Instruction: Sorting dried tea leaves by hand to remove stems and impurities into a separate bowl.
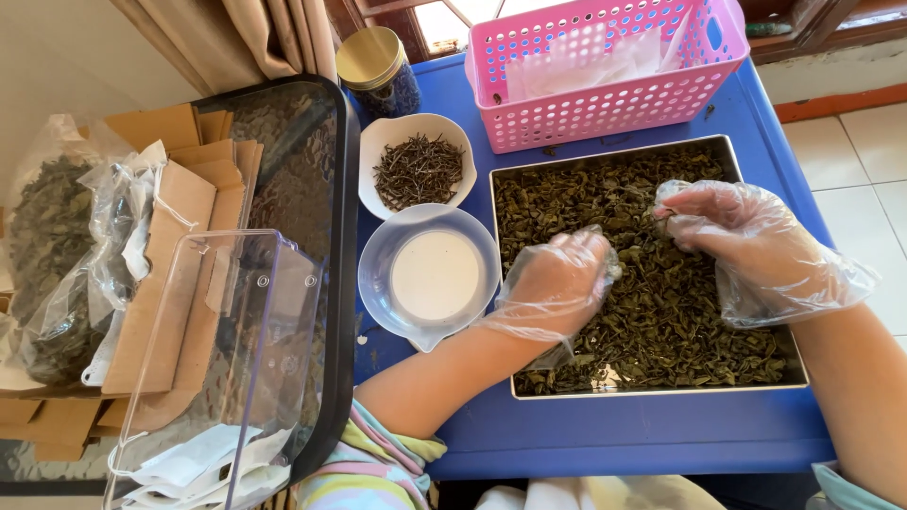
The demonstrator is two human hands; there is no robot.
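Note:
A metal tray (504, 172) on the blue table holds a bed of dark green dried leaves (661, 312). Both my hands wear loose clear plastic gloves and rest in the leaves. My left hand (557, 281) lies at the tray's left side, fingers curled down into the leaves. My right hand (732, 236) is at the upper right of the tray, its fingertips pinched among the leaves. Whether either hand holds leaves is hidden by the gloves.
Left of the tray stand an empty clear measuring bowl (430, 276) and a white bowl of thin dark twigs (418, 165). Behind are a pink basket (605, 66) and a gold-lidded jar (376, 64). A black tray (312, 189) with brown pouches, bagged leaves and a clear box sits left.

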